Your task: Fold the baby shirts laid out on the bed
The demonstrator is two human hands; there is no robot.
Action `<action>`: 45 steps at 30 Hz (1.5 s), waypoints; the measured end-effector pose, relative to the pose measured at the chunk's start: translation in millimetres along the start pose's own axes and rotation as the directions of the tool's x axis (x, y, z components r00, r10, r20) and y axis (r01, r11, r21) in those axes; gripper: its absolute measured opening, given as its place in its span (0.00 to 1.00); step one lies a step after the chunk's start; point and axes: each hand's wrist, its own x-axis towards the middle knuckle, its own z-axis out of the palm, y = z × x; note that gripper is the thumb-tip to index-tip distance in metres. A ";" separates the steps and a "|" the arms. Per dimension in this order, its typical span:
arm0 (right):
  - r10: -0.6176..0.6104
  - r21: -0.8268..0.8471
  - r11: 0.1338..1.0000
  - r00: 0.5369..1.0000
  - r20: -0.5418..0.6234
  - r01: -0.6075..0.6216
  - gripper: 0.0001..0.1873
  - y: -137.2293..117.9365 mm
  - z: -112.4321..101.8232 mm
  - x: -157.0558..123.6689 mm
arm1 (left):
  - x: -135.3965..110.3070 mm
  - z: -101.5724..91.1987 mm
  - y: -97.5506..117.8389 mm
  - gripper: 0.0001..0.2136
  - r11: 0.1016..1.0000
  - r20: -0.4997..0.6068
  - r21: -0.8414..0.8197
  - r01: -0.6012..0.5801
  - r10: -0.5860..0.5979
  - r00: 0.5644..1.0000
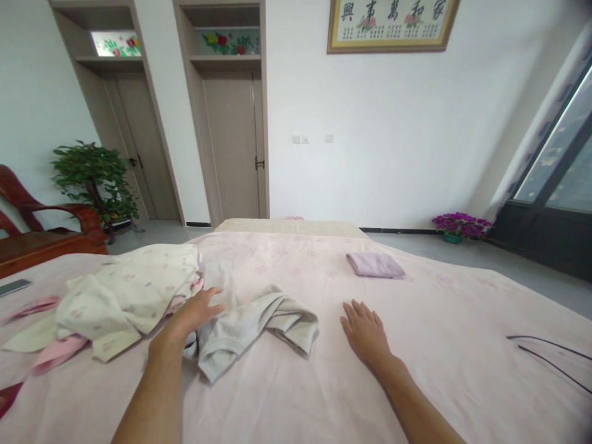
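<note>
At far left, a flat grey phone-like device lies near the edge of the pink sheet. Next comes a heap of pale patterned clothes with pink trim, its right side close against the left hand. That hand is open, thumb and fingers parted, over the left part of a crumpled grey garment; whether it touches the fabric I cannot tell. A stretch of sheet separates the garment from the right hand, which rests palm down and ungripping, fingers extended. Beyond it, a folded lilac cloth sits well inside the sheet's far edge. Above, a framed scroll reads 興事萬和家 from left to right; its smaller script is illegible. More sheet stretches right to thin black cords.
</note>
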 end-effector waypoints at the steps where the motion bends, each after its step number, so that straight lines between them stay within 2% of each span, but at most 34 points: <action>1: -0.001 0.002 1.000 1.000 0.000 0.001 0.26 -0.2 -0.7 -0.2 | 0.0 0.3 -8.2 0.27 0.999 0.050 -0.032 0.007 -0.006 0.999; 4: -0.001 0.002 1.000 1.000 0.000 0.001 0.26 -0.5 -1.7 -0.4 | -2.1 3.1 -24.1 0.31 0.996 0.182 -0.087 0.033 -0.016 0.983; 6: 0.000 0.000 1.000 1.000 0.003 0.000 0.26 -0.7 -1.8 -0.3 | -3.6 4.9 -26.6 0.33 0.994 0.210 -0.103 0.041 -0.018 0.977; 9: 0.000 0.001 1.000 1.000 0.009 0.000 0.26 -1.5 -2.1 -0.1 | -5.3 6.8 -18.8 0.33 0.992 0.217 -0.128 0.024 0.005 0.976; 12: 0.007 0.004 1.000 1.000 -0.002 -0.007 0.26 -2.3 -3.3 -0.6 | -6.0 10.1 -2.9 0.27 0.993 0.229 -0.118 -0.016 0.043 0.972; 16: 0.001 0.004 1.000 1.000 -0.019 -0.001 0.26 -1.7 -3.4 -1.9 | -6.8 12.8 19.5 0.19 0.996 0.187 -0.057 -0.068 0.077 0.979; 20: -0.019 0.013 1.000 0.999 -0.048 0.020 0.25 -0.2 -0.5 -2.6 | -13.1 3.2 47.8 0.16 0.973 -0.024 -0.126 -0.193 0.191 0.981; 22: -0.025 0.030 0.999 0.998 -0.055 0.026 0.25 0.1 1.0 -2.3 | -19.5 0.4 68.3 0.14 0.934 -0.127 -0.184 -0.305 0.285 0.950; 25: -0.020 0.078 0.997 0.998 -0.064 0.025 0.24 0.8 0.9 -1.1 | -31.3 14.2 103.4 0.13 0.839 -0.156 -0.277 -0.469 0.442 0.883; 29: -0.048 0.261 0.961 0.985 -0.167 0.091 0.24 1.5 -6.1 0.2 | -46.9 64.1 139.5 0.14 0.699 -0.102 -0.329 -0.635 0.643 0.759; 31: -0.083 0.389 0.903 0.963 -0.257 0.182 0.23 -1.1 -11.8 -0.9 | -53.9 87.5 147.4 0.13 0.655 -0.126 -0.300 -0.693 0.693 0.710; 33: -0.128 0.480 0.827 0.929 -0.347 0.293 0.22 -8.2 -17.6 -3.8 | -60.2 101.8 149.4 0.12 0.624 -0.162 -0.282 -0.729 0.718 0.677; 35: -0.174 0.535 0.747 0.892 -0.417 0.396 0.24 -20.1 -23.0 -8.5 | -65.7 107.3 147.8 0.11 0.611 -0.196 -0.312 -0.728 0.708 0.678; 40: -0.334 0.618 0.552 0.828 -0.451 0.560 0.32 -55.6 -34.8 -21.5 | -73.9 110.7 141.7 0.09 0.575 -0.279 -0.512 -0.638 0.591 0.757; 42: -0.387 0.599 0.531 0.800 -0.459 0.600 0.35 -65.0 -37.5 -25.0 | -75.0 114.1 140.5 0.09 0.552 -0.303 -0.566 -0.613 0.552 0.777; 45: -0.459 0.536 0.551 0.768 -0.446 0.640 0.35 -72.7 -38.4 -28.1 | -75.6 118.9 140.3 0.09 0.546 -0.340 -0.594 -0.590 0.494 0.800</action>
